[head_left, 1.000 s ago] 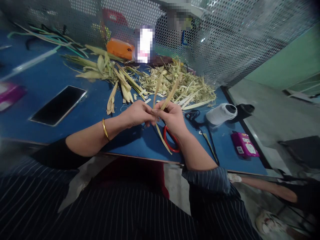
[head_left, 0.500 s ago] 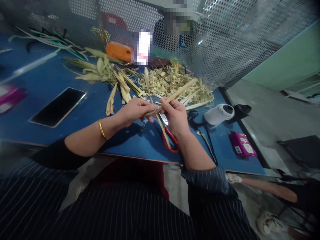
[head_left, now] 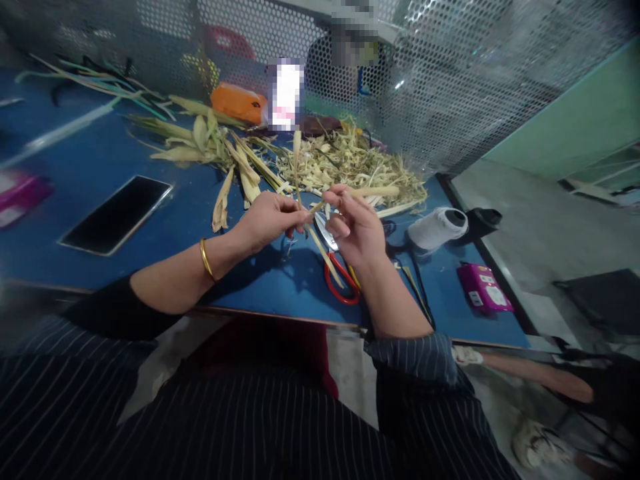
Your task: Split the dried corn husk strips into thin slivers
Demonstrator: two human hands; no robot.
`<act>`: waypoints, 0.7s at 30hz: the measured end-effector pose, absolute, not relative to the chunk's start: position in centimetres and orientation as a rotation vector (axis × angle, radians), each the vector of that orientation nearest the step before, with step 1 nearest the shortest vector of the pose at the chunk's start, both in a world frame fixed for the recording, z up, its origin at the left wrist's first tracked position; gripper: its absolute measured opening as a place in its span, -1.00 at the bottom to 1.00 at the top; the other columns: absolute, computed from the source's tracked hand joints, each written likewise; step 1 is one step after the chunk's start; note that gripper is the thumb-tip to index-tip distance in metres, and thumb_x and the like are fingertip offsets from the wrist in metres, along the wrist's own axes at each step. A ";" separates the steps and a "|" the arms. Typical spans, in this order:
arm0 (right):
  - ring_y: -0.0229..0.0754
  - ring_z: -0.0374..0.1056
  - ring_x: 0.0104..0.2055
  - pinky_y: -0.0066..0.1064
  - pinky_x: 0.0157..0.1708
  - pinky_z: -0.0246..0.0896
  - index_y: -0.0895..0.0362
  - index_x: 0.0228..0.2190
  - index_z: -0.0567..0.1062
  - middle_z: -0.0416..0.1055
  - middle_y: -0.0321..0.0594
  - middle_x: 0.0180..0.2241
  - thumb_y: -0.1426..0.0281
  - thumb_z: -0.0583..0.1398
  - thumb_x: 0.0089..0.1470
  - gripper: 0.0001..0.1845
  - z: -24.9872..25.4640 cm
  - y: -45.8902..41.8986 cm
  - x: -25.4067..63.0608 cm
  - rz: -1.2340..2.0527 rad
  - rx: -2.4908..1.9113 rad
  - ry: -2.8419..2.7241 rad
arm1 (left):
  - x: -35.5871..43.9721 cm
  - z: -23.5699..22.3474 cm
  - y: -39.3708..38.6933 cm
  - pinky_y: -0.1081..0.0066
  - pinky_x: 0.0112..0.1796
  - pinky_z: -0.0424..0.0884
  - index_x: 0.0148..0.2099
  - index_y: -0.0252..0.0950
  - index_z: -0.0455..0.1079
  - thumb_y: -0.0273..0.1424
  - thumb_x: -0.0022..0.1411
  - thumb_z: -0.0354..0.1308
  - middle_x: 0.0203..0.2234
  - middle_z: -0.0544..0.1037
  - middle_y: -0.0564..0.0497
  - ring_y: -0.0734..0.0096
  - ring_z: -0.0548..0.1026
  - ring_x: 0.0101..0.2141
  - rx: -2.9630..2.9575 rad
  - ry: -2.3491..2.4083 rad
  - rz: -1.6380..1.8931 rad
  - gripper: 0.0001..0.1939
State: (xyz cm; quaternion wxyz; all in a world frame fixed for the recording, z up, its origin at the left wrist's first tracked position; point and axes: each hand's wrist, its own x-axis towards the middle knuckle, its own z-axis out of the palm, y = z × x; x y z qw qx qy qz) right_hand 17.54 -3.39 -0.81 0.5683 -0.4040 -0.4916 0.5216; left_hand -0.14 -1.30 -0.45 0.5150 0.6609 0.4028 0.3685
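Note:
My left hand (head_left: 270,219) is closed in a pinch over the crossing of narrow, pale dried husk strips, which look like corn husk. One strip (head_left: 297,160) stands up past its fingertips, and a thin end (head_left: 327,259) hangs down towards the table edge. My right hand (head_left: 361,233) has another husk strip (head_left: 380,191) running through its upper fingers, its wide end pointing right; its thumb is bent away from the strip. Directly beneath the hands, scissors (head_left: 327,233) with red handles lie on the blue table (head_left: 260,283).
Behind the hands lie a heap of husk shreds (head_left: 350,160) and whole husks (head_left: 200,140). A dark phone (head_left: 117,215) is at left. White thread (head_left: 434,230) and a purple box (head_left: 484,288) stand at right. A perforated metal screen (head_left: 440,87) borders the back.
My right hand has shifted slightly right, away from the left fingertips, and its thumb has come off the strip. That strip has swung lower, nearly level. My left hand keeps its pinch.

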 end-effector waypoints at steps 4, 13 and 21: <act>-0.31 0.32 -0.51 -0.41 -0.53 0.23 -0.01 -0.13 0.36 0.51 -0.21 -0.06 0.14 0.24 0.04 -0.62 -2.0 -3.2 17.2 0.955 -1.034 -1.393 | -0.1 -0.5 -1.3 0.52 -0.56 0.18 -0.54 -0.35 0.41 -0.33 0.09 0.20 -0.68 0.40 0.06 0.58 0.30 -0.63 1.594 0.987 0.927 -0.77; -0.11 0.43 -0.26 -0.27 -0.20 0.28 0.07 0.05 0.25 0.51 -0.21 -0.32 0.39 0.13 0.14 -0.57 -1.7 -3.6 17.7 0.262 -1.233 -1.889 | -0.5 -0.6 -0.6 0.48 -0.47 0.19 -0.48 -0.33 0.41 -0.28 0.17 0.12 -0.65 0.40 0.08 0.53 0.31 -0.58 1.934 1.005 0.902 -0.74; -0.18 0.33 -0.36 -0.31 -0.27 0.24 0.03 0.07 0.17 0.39 -0.29 -0.38 0.37 0.07 0.20 -0.60 -1.5 -3.8 17.5 0.346 -1.197 -1.906 | -0.2 -0.2 -1.1 0.47 -0.45 0.16 -0.49 -0.32 0.43 -0.38 0.11 0.12 -0.65 0.32 0.10 0.50 0.24 -0.54 2.098 1.050 0.953 -0.82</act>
